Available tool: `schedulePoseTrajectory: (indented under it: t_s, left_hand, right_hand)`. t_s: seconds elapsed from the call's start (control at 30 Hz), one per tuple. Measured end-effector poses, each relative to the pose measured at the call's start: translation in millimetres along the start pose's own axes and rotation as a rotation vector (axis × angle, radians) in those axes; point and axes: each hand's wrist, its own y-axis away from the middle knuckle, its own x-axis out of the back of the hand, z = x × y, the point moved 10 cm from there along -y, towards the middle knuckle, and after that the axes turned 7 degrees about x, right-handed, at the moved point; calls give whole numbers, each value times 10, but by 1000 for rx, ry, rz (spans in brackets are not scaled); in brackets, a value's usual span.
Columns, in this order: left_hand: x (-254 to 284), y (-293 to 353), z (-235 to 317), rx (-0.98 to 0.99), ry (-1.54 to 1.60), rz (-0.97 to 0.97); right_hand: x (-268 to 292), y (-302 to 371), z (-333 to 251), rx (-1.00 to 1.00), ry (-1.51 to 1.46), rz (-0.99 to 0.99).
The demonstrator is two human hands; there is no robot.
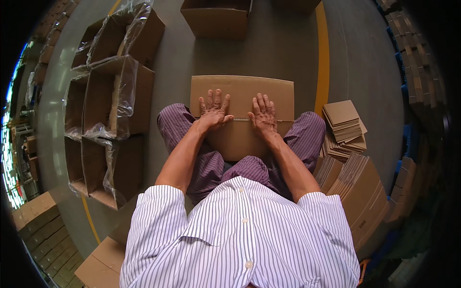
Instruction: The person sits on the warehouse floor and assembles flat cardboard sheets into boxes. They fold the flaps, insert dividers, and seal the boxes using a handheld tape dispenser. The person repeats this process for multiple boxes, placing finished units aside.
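Note:
Between my knees stands a brown cardboard box (240,89), its top flaps folded so that their edges meet in a seam across the middle. My left hand (214,109) lies flat on the left part of the top, fingers spread and pointing away from me. On the right part my right hand (262,113) presses flat too, its fingers stretched out and slightly apart. Both thumbs point inward along the seam, near a short ridged strip in it. Neither hand grips anything. The box's lower sides are partly hidden by my legs.
Open cartons with clear plastic liners (113,96) stand in rows at my left. Another open carton (216,21) is ahead. At my right lie a stack of small cardboard sheets (343,120) and flattened cartons (360,192). A yellow line (323,62) runs along the grey floor.

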Motion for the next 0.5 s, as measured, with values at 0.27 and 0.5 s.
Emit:
schedulePoseTrajectory:
  t_s: [0.27,0.5]
  left_hand:
    - [-17,19,49,-17,22,15]
    - [-12,3,73,-32,-37,-7]
  right_hand:
    - [14,71,-255,111,2,-94]
    - [4,205,-368,41,-4,-37]
